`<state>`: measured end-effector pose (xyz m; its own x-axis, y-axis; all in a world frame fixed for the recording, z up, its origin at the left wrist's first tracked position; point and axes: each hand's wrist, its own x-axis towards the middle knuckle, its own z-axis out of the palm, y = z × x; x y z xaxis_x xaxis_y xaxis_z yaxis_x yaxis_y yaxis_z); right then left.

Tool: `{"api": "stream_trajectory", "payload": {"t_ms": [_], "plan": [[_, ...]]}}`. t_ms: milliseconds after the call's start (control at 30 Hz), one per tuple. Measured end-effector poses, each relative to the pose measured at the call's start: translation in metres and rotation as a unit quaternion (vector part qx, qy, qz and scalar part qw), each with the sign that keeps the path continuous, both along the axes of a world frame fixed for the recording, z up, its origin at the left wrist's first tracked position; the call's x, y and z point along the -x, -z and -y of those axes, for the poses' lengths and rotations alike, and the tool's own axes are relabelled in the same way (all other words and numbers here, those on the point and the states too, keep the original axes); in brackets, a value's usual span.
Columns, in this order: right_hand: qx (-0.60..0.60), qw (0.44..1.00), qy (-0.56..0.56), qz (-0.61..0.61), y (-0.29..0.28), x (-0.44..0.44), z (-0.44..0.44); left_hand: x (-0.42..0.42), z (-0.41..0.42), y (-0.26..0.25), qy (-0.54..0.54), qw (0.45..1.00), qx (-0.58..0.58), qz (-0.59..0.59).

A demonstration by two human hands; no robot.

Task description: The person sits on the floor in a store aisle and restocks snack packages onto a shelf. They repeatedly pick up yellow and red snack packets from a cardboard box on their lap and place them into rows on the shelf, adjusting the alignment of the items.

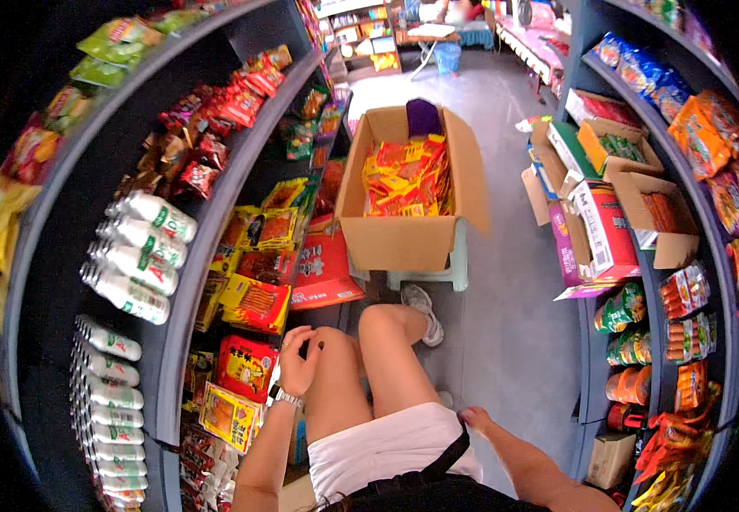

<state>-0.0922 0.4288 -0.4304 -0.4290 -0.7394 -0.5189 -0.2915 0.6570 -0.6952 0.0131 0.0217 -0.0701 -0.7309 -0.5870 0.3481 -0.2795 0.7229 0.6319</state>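
Note:
My left hand (299,361) rests near my left knee with its fingers curled apart, nothing seen in it, and a watch on the wrist. Down at my right hip, my right hand (476,419) touches the edge of my white shorts; whether it grips anything is unclear. Ahead of my knees, an open cardboard box (398,240) stands on a light green plastic stool (460,262). It holds many red and yellow snack packets (408,179), with a dark purple item (423,118) at its far end. Beside my left hand, a red snack package (246,368) and a yellow-edged packet (229,416) lie on the shelf.
Shelves on the left carry white bottles (145,256), red packets (200,179) and flat snack packs (257,301). The right-hand shelves hold opened cartons (606,224), jars (629,384) and orange bags (699,144). A blue bin (447,57) stands farther off, near a table.

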Motion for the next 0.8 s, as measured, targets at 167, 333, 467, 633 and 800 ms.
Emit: {"api": "stream_trajectory", "payload": {"t_ms": [167, 333, 467, 633, 800], "plan": [[-0.037, 0.918, 0.092, 0.385, 0.000, 0.002, 0.077, 0.080, 0.012, 0.013, 0.003, 0.994, -0.106, -0.033], [-0.099, 0.882, 0.039, 0.460, 0.036, -0.027, 0.101, 0.195, 0.026, 0.013, -0.032, 0.989, -0.141, -0.040], [-0.166, 0.880, 0.067, 0.439, -0.016, -0.015, 0.144, 0.249, 0.060, 0.015, 0.028, 0.993, -0.102, -0.057], [-0.202, 0.874, 0.108, 0.428, -0.060, 0.012, 0.177, 0.273, 0.098, 0.009, 0.025, 0.992, -0.121, 0.008], [-0.214, 0.884, 0.096, 0.404, -0.073, 0.036, 0.192, 0.273, 0.124, -0.005, 0.018, 0.991, -0.125, 0.052]]}}
